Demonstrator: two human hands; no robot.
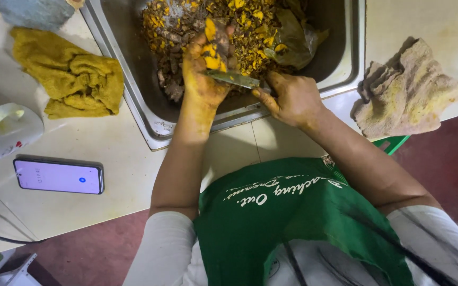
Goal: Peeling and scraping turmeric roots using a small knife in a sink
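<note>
Since there's only the head view to go on, we start there: we're looking straight down at a steel sink (133,100) set into a pale desk (133,175), and it's loaded with a heap of chopped yellow root bits (239,26) and brownish peelings.

Our left hand (203,74) is held over the near edge of the sink, fingers closed around a chunk of yellow root (211,53), stained deep yellow all the way down the wrist. Our right hand (292,98) is wrapped tight around the handle of a knife (234,79), and the blade lies flat across, touching the left palm right under the root piece. So the piece being cut sits in the left hand, just above the pile.

Progress-wise, we'd guess we're well into it: the heap is big and mostly cut small. Some darker uncut-looking lumps (173,87) sit at the near left of the pile, so there's probably more to go, but we can't tell how much.

Around us: a crumpled yellow cloth (72,79) left of the sink, a stained beige rag (406,92) on the right, a phone (58,176) with its screen lit, and a white container (3,132) just above it.
</note>
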